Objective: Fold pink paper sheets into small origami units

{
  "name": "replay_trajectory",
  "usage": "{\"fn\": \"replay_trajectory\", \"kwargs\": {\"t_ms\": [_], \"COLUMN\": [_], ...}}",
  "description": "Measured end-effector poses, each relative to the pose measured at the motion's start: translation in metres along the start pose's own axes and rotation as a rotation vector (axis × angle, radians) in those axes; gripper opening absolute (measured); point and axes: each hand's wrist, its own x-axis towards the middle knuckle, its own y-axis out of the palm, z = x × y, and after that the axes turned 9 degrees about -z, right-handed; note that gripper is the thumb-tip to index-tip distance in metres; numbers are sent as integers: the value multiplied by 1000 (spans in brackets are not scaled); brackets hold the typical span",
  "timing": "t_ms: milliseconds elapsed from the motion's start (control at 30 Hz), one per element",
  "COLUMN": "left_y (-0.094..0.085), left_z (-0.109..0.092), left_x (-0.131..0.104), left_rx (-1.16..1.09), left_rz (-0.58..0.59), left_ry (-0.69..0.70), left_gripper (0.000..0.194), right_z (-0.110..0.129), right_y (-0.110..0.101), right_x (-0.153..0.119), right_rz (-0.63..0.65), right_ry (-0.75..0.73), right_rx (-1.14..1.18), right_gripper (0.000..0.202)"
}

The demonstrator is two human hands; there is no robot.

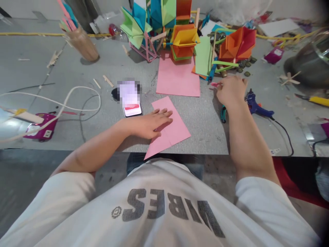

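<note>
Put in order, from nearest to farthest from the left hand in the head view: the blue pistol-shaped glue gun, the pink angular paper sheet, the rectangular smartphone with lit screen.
1. Pink paper sheet: under the left hand.
2. Smartphone: ahead and to its left.
3. Blue glue gun: far to the right, past the right hand.

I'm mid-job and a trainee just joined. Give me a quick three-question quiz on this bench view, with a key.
1. Which hand rests on the angular pink paper?
2. True or false: the blue glue gun lies between the person's forearms.
3. Fill in: the lit phone lies to the ____ of the angular pink paper, as the person sees it.

Key:
1. The left hand.
2. False; the blue glue gun lies to the right of the right forearm.
3. Left.
</note>
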Motion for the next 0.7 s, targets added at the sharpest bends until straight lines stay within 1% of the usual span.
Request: {"fn": "replay_trajectory", "kwargs": {"t_ms": [67, 100, 133, 200, 233, 300, 400, 467, 533, 567, 633, 700], "left_y": [-3, -2, 1, 11, 17, 29, 37, 35, 28, 24, 19, 19], "left_z": [-7, -12, -17, -26, -29, -28, -17, -8, -2, 0, 1, 0], "left_x": [0, 2, 5, 11, 13, 16, 15, 13, 10, 8, 4, 0], "left_rx": [21, 47, 79, 139, 148, 133, 123, 157, 190, 191, 161, 97], "left_rz": [-14, -26, -41, -111, -142, -188, -212, -187, -147, -128, -121, -153], "left_ry": [-12, -28, -34, -21, 18, 152, 347, 406, 417, 416, 380, 350], "left_gripper": [61, 59, 63, 68, 69, 70, 72, 80, 86, 86, 80, 70], "right_z": [7, 13, 21, 41, 51, 69, 84, 87, 88, 88, 88, 88], "right_y": [-3, -3, -2, 3, 6, 12, 19, 22, 24, 25, 27, 28], "right_x": [-2, -5, -8, -18, -23, -33, -43, -45, -45, -45, -45, -44], "right_rz": [-58, -77, -81, -58, -34, 24, 69, 62, 39, 32, 41, 70], "right_ry": [-35, -69, -114, -233, -281, -362, -432, -469, -488, -491, -492, -492], "right_rx": [33, 71, 114, 249, 289, 321, 336, 356, 367, 364, 351, 348], "right_gripper": [41, 43, 43, 43, 43, 42, 42, 42, 42, 41, 41, 41]}}
